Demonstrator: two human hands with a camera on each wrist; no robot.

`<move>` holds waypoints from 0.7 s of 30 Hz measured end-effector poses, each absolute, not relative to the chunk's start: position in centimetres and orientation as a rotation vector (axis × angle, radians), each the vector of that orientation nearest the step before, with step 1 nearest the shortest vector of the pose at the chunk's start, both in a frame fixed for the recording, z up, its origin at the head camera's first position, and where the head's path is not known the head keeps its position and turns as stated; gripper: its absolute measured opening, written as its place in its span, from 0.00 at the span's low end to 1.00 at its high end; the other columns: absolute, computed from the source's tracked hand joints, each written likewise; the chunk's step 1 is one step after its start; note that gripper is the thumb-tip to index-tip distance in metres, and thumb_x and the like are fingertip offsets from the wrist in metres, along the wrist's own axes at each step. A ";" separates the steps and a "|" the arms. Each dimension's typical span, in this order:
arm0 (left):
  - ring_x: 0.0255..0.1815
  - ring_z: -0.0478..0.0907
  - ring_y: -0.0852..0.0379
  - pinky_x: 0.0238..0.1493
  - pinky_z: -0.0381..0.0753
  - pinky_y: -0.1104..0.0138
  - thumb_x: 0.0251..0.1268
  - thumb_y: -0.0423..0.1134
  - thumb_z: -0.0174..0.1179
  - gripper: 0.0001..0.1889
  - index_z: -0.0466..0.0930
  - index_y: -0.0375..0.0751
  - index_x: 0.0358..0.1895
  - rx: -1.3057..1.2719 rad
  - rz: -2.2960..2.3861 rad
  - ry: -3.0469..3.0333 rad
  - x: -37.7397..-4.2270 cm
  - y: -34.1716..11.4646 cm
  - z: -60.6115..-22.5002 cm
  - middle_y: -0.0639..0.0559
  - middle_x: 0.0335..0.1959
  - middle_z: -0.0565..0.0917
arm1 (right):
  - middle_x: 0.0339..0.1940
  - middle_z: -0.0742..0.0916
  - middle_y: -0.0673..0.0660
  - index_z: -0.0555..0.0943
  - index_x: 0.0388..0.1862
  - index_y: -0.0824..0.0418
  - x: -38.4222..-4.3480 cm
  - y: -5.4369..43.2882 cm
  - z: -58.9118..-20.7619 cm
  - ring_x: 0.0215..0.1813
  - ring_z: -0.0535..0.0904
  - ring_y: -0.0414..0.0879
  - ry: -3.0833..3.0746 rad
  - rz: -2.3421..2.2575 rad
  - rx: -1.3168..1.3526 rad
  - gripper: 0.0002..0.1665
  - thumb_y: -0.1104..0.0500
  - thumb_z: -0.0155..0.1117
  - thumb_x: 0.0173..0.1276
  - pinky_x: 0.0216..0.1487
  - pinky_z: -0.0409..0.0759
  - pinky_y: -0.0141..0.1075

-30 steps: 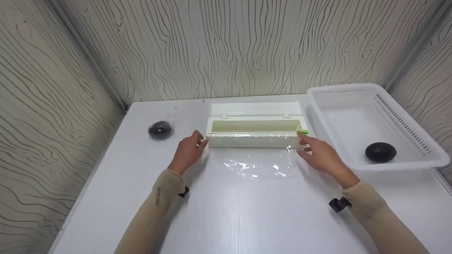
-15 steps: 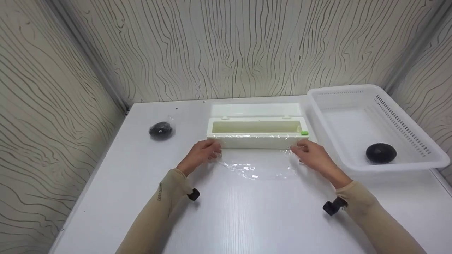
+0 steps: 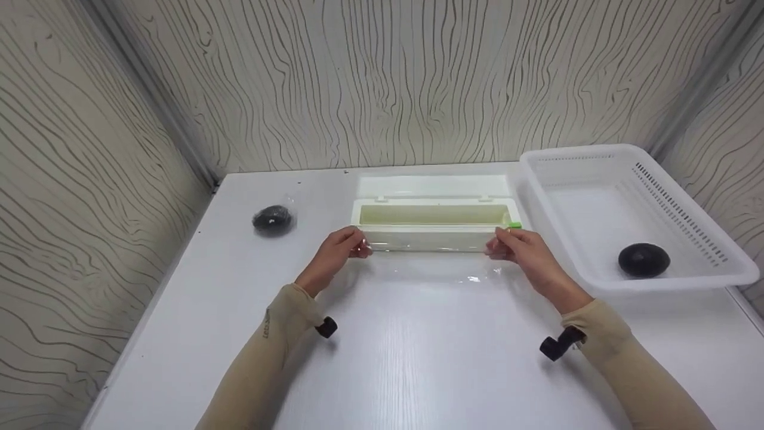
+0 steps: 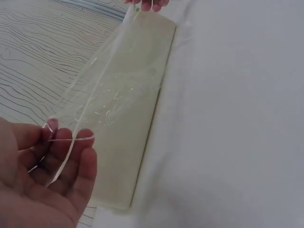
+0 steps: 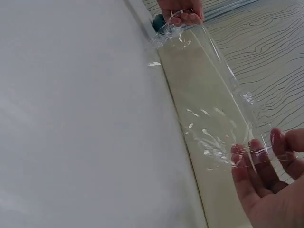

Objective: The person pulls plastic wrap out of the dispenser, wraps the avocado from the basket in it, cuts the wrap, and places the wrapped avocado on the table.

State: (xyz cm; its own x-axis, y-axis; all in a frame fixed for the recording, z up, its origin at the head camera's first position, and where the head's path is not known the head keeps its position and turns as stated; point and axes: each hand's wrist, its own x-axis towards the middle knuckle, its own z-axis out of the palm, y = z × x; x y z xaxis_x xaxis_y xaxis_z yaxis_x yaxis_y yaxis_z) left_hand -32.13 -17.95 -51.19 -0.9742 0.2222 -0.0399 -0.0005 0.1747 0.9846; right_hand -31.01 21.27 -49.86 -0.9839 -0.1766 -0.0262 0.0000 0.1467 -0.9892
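A sheet of clear plastic wrap (image 4: 111, 97) stretches between my two hands, in front of a cream wrap dispenser box (image 3: 433, 202) whose lid stands raised at the back. My left hand (image 3: 334, 254) pinches the wrap's left side between thumb and fingers near the box's front left corner. At the front right corner, my right hand (image 3: 531, 257) pinches the other side. Both wrist views show the film over the fingertips, crinkled in places. A green cutter slider (image 3: 514, 225) sits at the right end of the box's front edge.
To the left lies a dark egg-shaped object (image 3: 273, 221) wrapped in clear film. A white perforated basket (image 3: 573, 263) stands on the right, with another dark egg-shaped object (image 3: 644, 260) inside. Patterned wall panels (image 3: 382, 83) enclose the white table (image 3: 394, 358).
Both hands moved from the box's ends onto the plastic wrap's sides and took hold of it. The wrap's loose front edge has drawn back toward the box.
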 end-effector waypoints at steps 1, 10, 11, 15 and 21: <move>0.48 0.86 0.55 0.60 0.84 0.59 0.84 0.41 0.49 0.13 0.80 0.38 0.44 0.230 1.936 2.241 -32.2 -17.9 -51.2 0.46 0.46 0.85 | 0.37 0.89 0.50 0.82 0.39 0.67 -31.1 21.3 -49.7 0.43 0.89 0.39 2.249 -2.001 -0.188 0.21 0.53 0.52 0.85 0.53 0.87 0.32; 0.55 0.87 0.51 0.64 0.83 0.58 0.86 0.44 0.47 0.15 0.75 0.37 0.43 0.239 2.100 2.178 -33.5 -16.4 -50.3 0.42 0.62 0.81 | 0.50 0.90 0.48 0.82 0.32 0.61 -32.3 21.3 -48.6 0.49 0.89 0.39 2.118 -2.207 -0.172 0.19 0.54 0.56 0.83 0.57 0.85 0.29; 0.55 0.87 0.51 0.65 0.83 0.58 0.86 0.45 0.46 0.15 0.75 0.37 0.44 0.241 2.105 2.183 -33.7 -16.2 -50.3 0.42 0.63 0.80 | 0.51 0.90 0.48 0.82 0.31 0.60 -32.5 21.3 -48.6 0.50 0.89 0.38 2.112 -2.220 -0.173 0.18 0.55 0.56 0.83 0.58 0.85 0.29; 0.58 0.85 0.51 0.66 0.82 0.59 0.87 0.47 0.45 0.17 0.74 0.34 0.47 0.233 2.119 2.205 -34.3 -15.8 -50.1 0.43 0.64 0.79 | 0.52 0.88 0.49 0.80 0.32 0.61 -33.1 20.9 -48.4 0.57 0.86 0.39 2.077 -2.271 -0.184 0.17 0.56 0.55 0.83 0.64 0.82 0.30; 0.62 0.82 0.50 0.63 0.84 0.61 0.86 0.50 0.45 0.21 0.75 0.34 0.60 0.270 2.141 2.216 -34.8 -16.0 -49.9 0.42 0.61 0.79 | 0.56 0.85 0.52 0.78 0.35 0.61 -33.3 20.6 -48.1 0.67 0.78 0.44 2.049 -2.291 -0.198 0.17 0.53 0.55 0.83 0.70 0.78 0.35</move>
